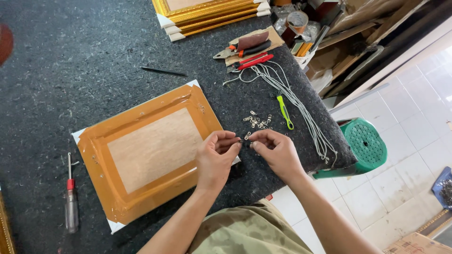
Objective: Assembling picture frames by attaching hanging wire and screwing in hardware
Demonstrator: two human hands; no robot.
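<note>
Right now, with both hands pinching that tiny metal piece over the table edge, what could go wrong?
The small part sits between the fingertips of the left hand and right hand near the table edge; a slip could likely drop it to the tiled floor. The loose metal fittings may scatter if a wrist brushes them. The grey cords overhang the edge and could snag a sleeve or arm.

Felt bench (70,61): frame (146,153), screwdriver (70,202), cords (296,103).
</note>
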